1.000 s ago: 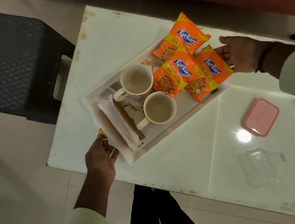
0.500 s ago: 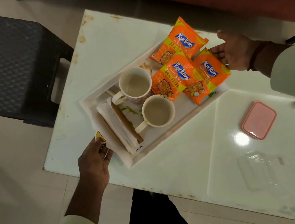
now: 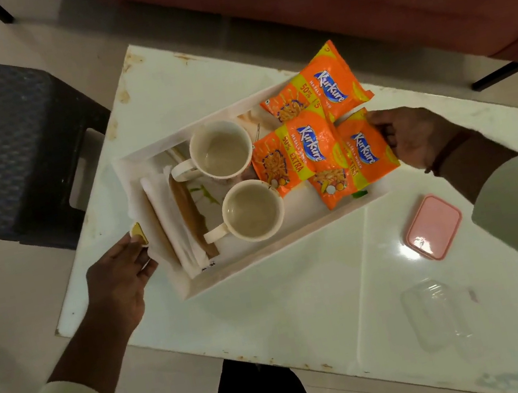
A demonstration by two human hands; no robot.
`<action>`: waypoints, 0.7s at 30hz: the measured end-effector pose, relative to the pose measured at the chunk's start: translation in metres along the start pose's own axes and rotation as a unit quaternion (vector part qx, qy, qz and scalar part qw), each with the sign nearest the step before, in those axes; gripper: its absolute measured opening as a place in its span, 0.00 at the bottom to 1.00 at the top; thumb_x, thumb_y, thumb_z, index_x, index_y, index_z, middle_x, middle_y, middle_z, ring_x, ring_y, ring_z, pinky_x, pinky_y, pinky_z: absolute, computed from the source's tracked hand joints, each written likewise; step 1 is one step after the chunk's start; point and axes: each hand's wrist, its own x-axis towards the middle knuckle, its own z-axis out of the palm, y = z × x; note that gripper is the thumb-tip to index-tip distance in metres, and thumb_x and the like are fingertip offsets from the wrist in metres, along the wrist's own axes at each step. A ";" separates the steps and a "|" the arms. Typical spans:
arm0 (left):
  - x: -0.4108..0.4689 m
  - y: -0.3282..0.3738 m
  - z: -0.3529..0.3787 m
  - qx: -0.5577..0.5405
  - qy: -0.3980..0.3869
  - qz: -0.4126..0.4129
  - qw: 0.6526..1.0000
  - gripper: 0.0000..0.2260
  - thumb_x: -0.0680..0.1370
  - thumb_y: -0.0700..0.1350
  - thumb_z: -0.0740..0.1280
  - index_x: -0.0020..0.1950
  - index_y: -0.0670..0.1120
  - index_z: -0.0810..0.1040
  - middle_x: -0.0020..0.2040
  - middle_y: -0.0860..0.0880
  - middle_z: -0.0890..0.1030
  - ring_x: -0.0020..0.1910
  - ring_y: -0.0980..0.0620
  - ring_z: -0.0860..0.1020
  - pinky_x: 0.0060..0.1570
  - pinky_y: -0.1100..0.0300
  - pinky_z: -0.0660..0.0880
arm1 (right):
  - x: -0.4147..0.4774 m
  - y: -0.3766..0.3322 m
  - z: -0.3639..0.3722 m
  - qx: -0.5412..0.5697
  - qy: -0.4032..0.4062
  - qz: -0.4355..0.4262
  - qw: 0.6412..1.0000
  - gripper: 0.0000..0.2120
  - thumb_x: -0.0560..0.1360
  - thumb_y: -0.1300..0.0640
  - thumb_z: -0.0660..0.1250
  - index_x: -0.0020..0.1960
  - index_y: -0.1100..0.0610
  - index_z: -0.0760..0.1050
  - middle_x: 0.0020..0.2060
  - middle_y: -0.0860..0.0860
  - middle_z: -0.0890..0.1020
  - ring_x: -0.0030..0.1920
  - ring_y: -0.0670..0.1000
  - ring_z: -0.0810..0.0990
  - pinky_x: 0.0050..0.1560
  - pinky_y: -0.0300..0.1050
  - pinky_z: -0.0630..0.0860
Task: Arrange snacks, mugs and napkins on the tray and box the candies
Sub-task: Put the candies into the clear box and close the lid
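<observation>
Left hand, right hand grip tray at 2 ends.

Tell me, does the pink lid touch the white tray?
Apart. The head view shows a strip of bare table between the pink lid and the tray.

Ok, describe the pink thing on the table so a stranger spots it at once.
Start at the white table and find the white tray. Just past the tray's right end, on bare tabletop, lies a flat pink rectangle with rounded corners. It is the only pink item; the clear container beside it is see-through.
</observation>
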 end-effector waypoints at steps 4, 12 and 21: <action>0.017 0.031 0.006 0.021 -0.048 0.031 0.998 0.10 0.83 0.39 0.58 0.57 0.41 0.77 0.40 0.50 0.87 0.45 0.51 0.85 0.55 0.52 0.75 | -0.015 0.020 -0.007 0.057 0.024 -0.029 0.998 0.11 0.78 0.50 0.68 0.57 0.54 0.80 0.56 0.54 0.84 0.54 0.54 0.83 0.54 0.49 0.79; 0.029 0.085 0.044 0.110 -0.093 0.074 0.987 0.15 0.81 0.38 0.62 0.67 0.37 0.74 0.47 0.46 0.80 0.48 0.49 0.80 0.56 0.52 0.75 | -0.057 0.065 0.001 0.155 0.080 -0.036 0.984 0.11 0.80 0.51 0.65 0.59 0.54 0.80 0.48 0.50 0.87 0.45 0.48 0.87 0.39 0.40 0.82; 0.049 0.102 0.080 0.173 -0.120 0.091 0.973 0.06 0.81 0.37 0.63 0.55 0.41 0.77 0.45 0.47 0.78 0.44 0.51 0.78 0.50 0.55 0.77 | -0.064 0.101 0.012 0.153 0.138 -0.030 0.978 0.17 0.80 0.45 0.63 0.64 0.53 0.78 0.55 0.52 0.86 0.53 0.53 0.86 0.55 0.52 0.81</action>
